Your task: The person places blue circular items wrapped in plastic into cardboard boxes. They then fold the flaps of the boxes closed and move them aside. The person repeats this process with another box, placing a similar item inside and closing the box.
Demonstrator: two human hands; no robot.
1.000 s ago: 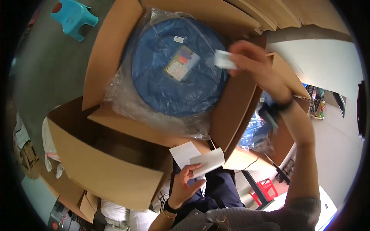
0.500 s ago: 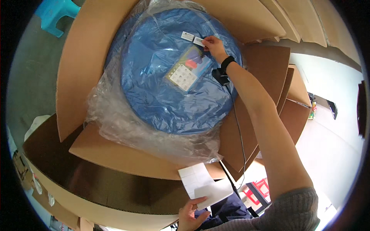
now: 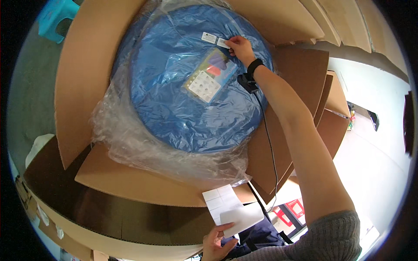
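A round blue item (image 3: pixel 165 117), flat on top, fills the open carton inside a clear plastic bag (image 3: pixel 126 130). Two small white labels sit side by side on its upper part. My right hand (image 3: pixel 240 48) reaches in from the right and pinches the right end of the right-hand label (image 3: pixel 222 43); the left-hand label (image 3: pixel 209 38) lies flat. Below them, under the plastic, is a printed leaflet (image 3: pixel 204 86). Near the lower edge, my left hand (image 3: pixel 216 244) grips a white label sheet (image 3: pixel 222 202), whose lower part curls over toward me.
Cardboard flaps (image 3: pixel 93 78) stand around the bag. A black device (image 3: pixel 247 82) hangs at my right wrist, its cable (image 3: pixel 271 148) running down over the right flap. There is a blue stool (image 3: pixel 56 19) at upper left and a red stool (image 3: pixel 297 209) at lower right.
The carton and blue item appear slightly further left in view. My right hand stays at the right-hand label, and my left hand keeps its hold on the sheet.
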